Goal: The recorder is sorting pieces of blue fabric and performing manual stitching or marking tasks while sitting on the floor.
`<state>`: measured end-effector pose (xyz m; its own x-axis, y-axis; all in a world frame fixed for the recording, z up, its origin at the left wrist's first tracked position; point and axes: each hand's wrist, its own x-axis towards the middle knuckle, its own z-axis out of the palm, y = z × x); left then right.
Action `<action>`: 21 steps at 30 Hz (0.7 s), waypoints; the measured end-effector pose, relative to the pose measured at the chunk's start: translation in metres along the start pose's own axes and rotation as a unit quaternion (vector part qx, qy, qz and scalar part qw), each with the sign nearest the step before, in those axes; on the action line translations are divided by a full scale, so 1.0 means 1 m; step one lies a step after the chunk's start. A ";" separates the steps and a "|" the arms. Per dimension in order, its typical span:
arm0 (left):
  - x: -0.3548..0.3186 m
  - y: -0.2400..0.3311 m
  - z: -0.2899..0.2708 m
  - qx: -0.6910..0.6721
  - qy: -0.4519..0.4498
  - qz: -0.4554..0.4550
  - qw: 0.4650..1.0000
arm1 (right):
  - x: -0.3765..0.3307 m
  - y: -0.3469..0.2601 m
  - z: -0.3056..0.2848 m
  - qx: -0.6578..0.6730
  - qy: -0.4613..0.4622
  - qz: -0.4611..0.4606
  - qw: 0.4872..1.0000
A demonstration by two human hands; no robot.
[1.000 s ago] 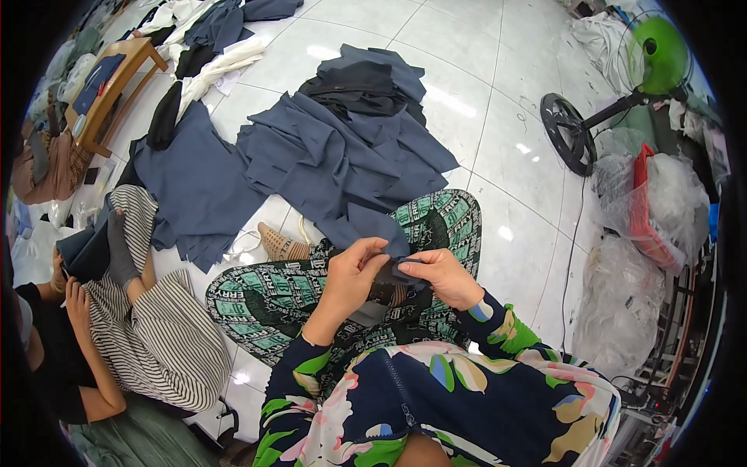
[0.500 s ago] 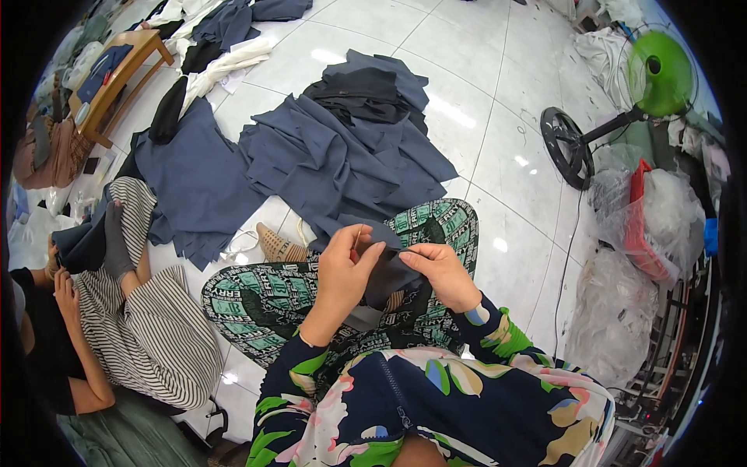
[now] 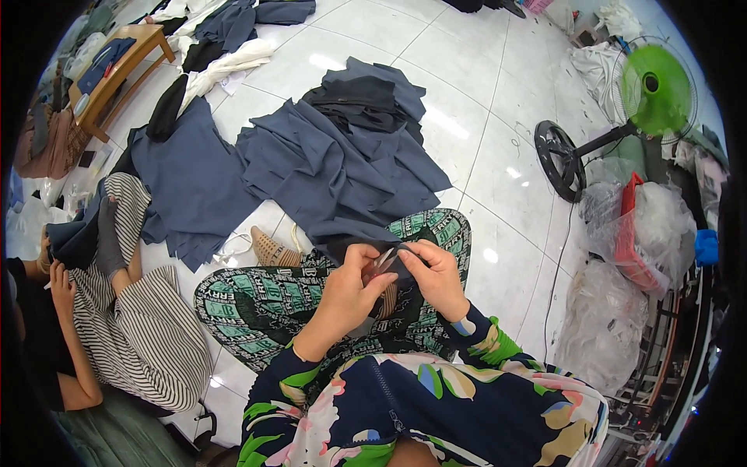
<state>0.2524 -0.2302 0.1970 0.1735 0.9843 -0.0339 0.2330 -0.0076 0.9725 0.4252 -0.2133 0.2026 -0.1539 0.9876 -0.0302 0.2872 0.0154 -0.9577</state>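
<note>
Dark cloth [image 3: 375, 236] sits pinched by the right hand [image 3: 436, 282]. At its nine o'clock, the left hand [image 3: 348, 288] is closed around silver snips [image 3: 383, 261].

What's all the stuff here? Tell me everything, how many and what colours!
Cloth heaps: two nearby, blue-grey, floor ahead
Black cloth: count unclear, black, on the right heap
White cloth: count unclear, white, upper left
Fan: one, green and black, right
Basket: one, red, right
Plastic bags: several, clear, right
Bench: one, brown, upper left
Other person: one, black top, striped trousers, left
Pointed tool: one, silvery, lower middle
Held cloth: one, dark, lower middle
Jacket: one, navy flowered, bottom
Left grip: one, bare, around the pointed tool
Right grip: one, bare, pinching the held cloth
</note>
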 end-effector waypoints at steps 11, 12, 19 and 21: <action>0.003 0.001 0.001 0.011 -0.012 -0.018 1.000 | -0.001 0.000 0.001 -0.007 -0.011 -0.033 0.999; 0.003 0.001 0.001 0.011 -0.013 -0.018 1.000 | -0.001 0.000 0.001 -0.007 -0.010 -0.032 0.999; 0.003 -0.006 0.001 -0.011 -0.020 -0.032 0.999 | -0.001 0.000 0.000 -0.005 -0.014 -0.021 1.000; 0.003 -0.006 0.002 -0.018 -0.025 -0.038 0.999 | -0.001 0.001 0.000 -0.005 -0.013 -0.021 1.000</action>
<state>0.2530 -0.2272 0.1903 0.2036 0.9718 -0.1187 0.2122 0.0745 0.9744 0.4255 -0.2145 0.2017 -0.1897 0.9818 0.0021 0.2888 0.0579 -0.9557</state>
